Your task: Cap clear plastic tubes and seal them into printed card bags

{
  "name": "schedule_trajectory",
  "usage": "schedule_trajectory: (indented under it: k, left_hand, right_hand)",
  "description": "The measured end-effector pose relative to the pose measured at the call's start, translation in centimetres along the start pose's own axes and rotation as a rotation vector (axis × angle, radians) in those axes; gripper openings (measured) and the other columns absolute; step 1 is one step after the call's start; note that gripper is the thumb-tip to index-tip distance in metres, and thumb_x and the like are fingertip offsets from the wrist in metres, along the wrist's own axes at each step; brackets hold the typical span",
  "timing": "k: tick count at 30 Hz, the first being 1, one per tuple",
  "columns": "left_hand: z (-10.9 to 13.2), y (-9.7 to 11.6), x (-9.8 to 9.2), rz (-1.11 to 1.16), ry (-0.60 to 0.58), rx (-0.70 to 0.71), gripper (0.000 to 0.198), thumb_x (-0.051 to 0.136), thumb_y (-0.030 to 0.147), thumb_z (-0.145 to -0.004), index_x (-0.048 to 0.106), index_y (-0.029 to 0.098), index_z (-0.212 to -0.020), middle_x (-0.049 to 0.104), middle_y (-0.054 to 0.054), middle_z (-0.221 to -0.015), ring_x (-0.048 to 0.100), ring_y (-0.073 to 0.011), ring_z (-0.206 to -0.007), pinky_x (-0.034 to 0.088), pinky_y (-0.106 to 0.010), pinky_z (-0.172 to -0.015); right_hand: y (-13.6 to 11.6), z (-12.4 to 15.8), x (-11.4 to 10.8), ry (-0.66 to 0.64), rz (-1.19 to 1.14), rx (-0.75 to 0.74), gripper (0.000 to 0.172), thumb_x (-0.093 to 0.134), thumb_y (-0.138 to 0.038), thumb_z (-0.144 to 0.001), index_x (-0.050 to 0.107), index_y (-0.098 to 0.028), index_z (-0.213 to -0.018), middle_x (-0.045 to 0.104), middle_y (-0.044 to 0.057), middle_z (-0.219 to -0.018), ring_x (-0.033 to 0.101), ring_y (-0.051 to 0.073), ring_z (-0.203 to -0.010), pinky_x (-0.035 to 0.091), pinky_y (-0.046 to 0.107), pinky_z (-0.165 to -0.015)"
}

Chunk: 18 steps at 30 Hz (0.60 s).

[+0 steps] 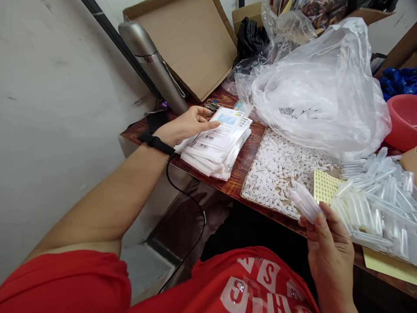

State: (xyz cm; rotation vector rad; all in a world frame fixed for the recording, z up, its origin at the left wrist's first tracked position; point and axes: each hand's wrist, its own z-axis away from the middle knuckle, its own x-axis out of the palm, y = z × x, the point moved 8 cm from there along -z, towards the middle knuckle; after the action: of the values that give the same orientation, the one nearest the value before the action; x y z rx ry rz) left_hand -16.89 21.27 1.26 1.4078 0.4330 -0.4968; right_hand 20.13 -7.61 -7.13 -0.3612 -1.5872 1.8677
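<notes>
My left hand [188, 126] lies on a stack of printed white packets in clear sleeves [219, 145] at the left end of a dark wooden table [243, 163]; its fingers rest on the top packet. A black wrist strap with a cord sits on that wrist. My right hand [329, 252] holds several small clear plastic tubes [304, 201] between thumb and fingers, near the table's front edge. Just beyond them lies a yellow dotted sheet [325, 186].
A cardboard tray of several small white pieces [276, 169] sits mid-table, partly under a large clear plastic bag [322, 91]. A heap of clear tubes [381, 204] lies at right. A steel flask [153, 61], open cardboard box [192, 39] and red bowl [405, 119] stand behind.
</notes>
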Motion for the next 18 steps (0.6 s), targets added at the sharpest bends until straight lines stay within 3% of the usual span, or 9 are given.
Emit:
schedule_trajectory:
  k: [4, 7, 11, 16, 18]
  left_hand:
    - [0.3, -0.8, 0.9, 0.234, -0.11, -0.081, 0.032, 0.096, 0.029, -0.075, 0.078, 0.017, -0.099, 0.076, -0.005, -0.086, 0.065, -0.0213, -0.08, 0.052, -0.04, -0.082]
    - [0.5, -1.4, 0.5, 0.381, -0.07, -0.087, 0.025, 0.089, 0.037, -0.089, 0.078, 0.015, -0.096, 0.077, -0.004, -0.082, 0.065, -0.0203, -0.083, 0.053, -0.048, -0.098]
    - [1.4, -1.1, -0.2, 0.549, 0.013, -0.014, 0.018, 0.074, 0.032, -0.104, 0.075, 0.014, -0.103, 0.081, 0.0, -0.088, 0.065, -0.019, -0.099, 0.042, -0.052, -0.12]
    - [2.6, 0.3, 0.4, 0.691, 0.013, 0.02, 0.005, 0.07, 0.024, -0.105, 0.072, 0.02, -0.108, 0.085, 0.002, -0.095, 0.058, -0.0276, -0.131, 0.023, -0.062, -0.133]
    - [3.2, 1.3, 0.2, 0.745, 0.028, 0.05, 0.009, 0.071, 0.023, -0.104, 0.071, 0.024, -0.113, 0.086, 0.003, -0.104, 0.05, -0.03, -0.144, 0.016, -0.062, -0.136]
  right_hand:
    - [0.0, -0.1, 0.1, -0.009, 0.005, 0.001, 0.039, 0.091, -0.04, -0.082, 0.08, -0.026, -0.117, 0.08, 0.002, -0.103, 0.074, 0.011, -0.079, 0.063, 0.022, -0.072]
    - [0.0, -0.2, 0.2, 0.003, -0.022, 0.004, 0.039, 0.093, -0.038, -0.079, 0.081, -0.026, -0.114, 0.081, 0.001, -0.11, 0.076, 0.011, -0.086, 0.064, 0.02, -0.077]
    - [0.0, -0.2, 0.4, -0.003, -0.029, 0.015, 0.042, 0.096, -0.039, -0.075, 0.082, -0.026, -0.112, 0.081, 0.001, -0.103, 0.076, 0.011, -0.079, 0.065, 0.02, -0.073]
    - [0.3, 0.0, 0.5, -0.006, -0.019, 0.061, 0.046, 0.097, -0.04, -0.073, 0.082, -0.026, -0.115, 0.083, 0.003, -0.11, 0.077, 0.012, -0.081, 0.066, 0.021, -0.075]
    - [0.6, 0.0, 0.4, -0.009, -0.013, 0.09, 0.049, 0.097, -0.039, -0.072, 0.082, -0.026, -0.117, 0.083, 0.003, -0.112, 0.078, 0.011, -0.082, 0.066, 0.02, -0.077]
